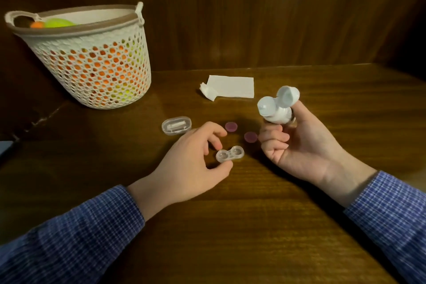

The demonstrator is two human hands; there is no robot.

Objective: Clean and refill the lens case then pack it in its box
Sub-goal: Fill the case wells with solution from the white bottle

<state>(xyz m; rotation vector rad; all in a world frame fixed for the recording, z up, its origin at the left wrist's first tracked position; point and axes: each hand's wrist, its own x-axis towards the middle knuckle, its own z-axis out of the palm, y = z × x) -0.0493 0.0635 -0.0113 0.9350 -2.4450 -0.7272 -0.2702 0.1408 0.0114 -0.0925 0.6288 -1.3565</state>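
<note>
**Clear plastic case steadied, solution bottle poised to pour**

White perforated plastic basket (92,62) stands at the far left of the dark wooden bench (253,214), holding orange and yellow-green items that cannot be made out further. Right of it lies a small clear oval plastic box (176,125) with a pale insert inside; its lid appears closed. Behind it, further right, a folded white paper tissue (230,87) rests flat.

The left hand (191,163) pinches the transparent twin-well lens case (230,154) between thumb and fingertips, holding it on the bench. Both wells are uncovered; whether liquid sits in them cannot be told. Two round purple screw caps (231,126) lie just beyond the case, apart from each other.

The right hand (297,143) grips a small white squeeze bottle (275,110), its flip cap open and its nozzle tilted toward the left, above and to the right of the case.

The refill step looks to be in hand. The next move likely calls for bringing the nozzle over each well and squeezing gently, then screwing the purple caps on before the case goes into the oval box.
</note>
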